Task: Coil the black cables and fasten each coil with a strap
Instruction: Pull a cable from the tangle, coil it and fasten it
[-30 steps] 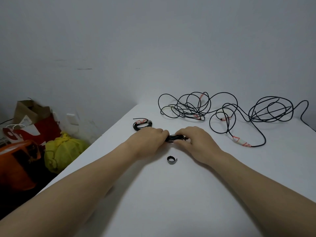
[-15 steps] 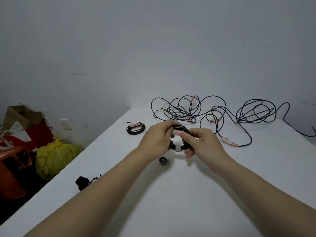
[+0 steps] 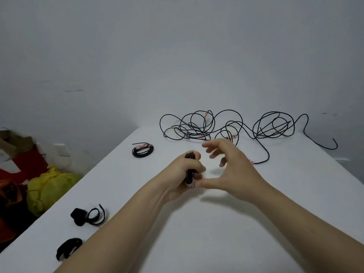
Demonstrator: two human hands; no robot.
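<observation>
CHANGE: just let go with right hand (image 3: 234, 170), fingers now spread wide, thumb alone at coil's lower end | GRIP: clamping small black cable coil (image 3: 190, 155) edge-on in curled left hand (image 3: 182, 174), above white table (image 3: 216, 233) | MEANING: probably off to fetch a black strap (image 3: 68, 248).

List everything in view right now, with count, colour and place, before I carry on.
loose cables: one tangle, number unclear, black with red marks, far side of the table
small coil: one, black, table's far left
held coil: one, black, in the left hand
straps: two, black, table's near left edge
table: one, white, centre
yellow bag: one, yellow, floor left of the table
paper bag: one, brown and red, far left
wall: grey, behind
left hand: grips the held coil
right hand: fingers spread, thumb at the coil's lower end
</observation>
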